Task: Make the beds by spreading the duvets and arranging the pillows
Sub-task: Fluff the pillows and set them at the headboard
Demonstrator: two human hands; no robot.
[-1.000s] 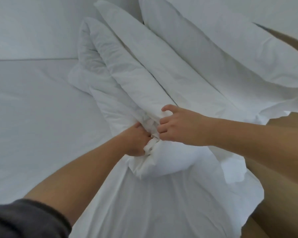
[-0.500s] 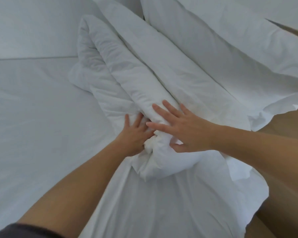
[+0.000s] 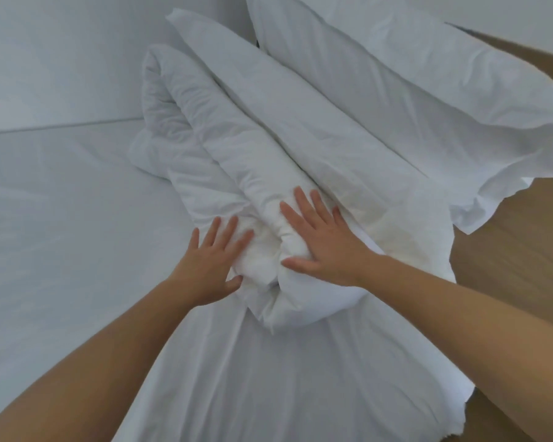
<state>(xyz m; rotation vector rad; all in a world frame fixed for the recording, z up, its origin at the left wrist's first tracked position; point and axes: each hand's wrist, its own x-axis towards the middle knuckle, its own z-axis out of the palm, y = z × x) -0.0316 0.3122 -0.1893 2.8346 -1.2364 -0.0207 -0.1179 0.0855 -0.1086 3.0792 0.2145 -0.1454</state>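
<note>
Duvet (image 3: 237,148): white, soft, creased cloth, folded into long padded rolls, lying mid-bed from near to far.
Pillow (image 3: 380,74): white, plump, far right, beside the duvet.
Bed sheet (image 3: 61,202): white, flat, left.
Floor (image 3: 508,250): brown wood, right.
Left grip (image 3: 211,266): fingers straight and spread, palm flat against the near left fold, grasping nothing.
Right grip (image 3: 323,240): fingers splayed, pressing the right roll's near end.

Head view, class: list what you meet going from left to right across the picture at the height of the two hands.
Bed sheet → left hand → right hand → wooden floor. The rolled duvet is left out, since it lies under both hands and spans them.
</note>
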